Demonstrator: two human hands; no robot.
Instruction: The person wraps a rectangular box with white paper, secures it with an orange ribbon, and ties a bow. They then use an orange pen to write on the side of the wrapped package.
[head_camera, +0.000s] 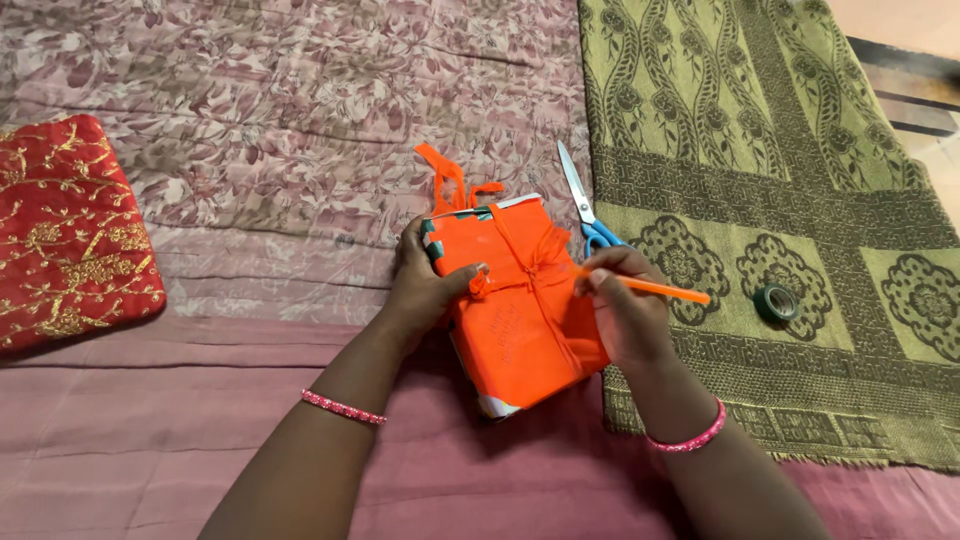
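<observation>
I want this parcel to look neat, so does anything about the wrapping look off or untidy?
Yes. On the orange-wrapped box the paper stops short at the near bottom corner and the top left edge, where teal and white show through. A loose orange ribbon end sticks up crookedly behind it.

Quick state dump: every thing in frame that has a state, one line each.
orange-wrapped parcel: wrapped, ribbon knotted across it, lying on the bed
orange ribbon: one end pulled taut to the right
left hand: gripping the parcel, thumb at the knot
right hand: pinching the ribbon end
scissors: lying flat, blades nearly closed
tape roll: lying flat on the green cloth
red embroidered cloth: folded
</observation>
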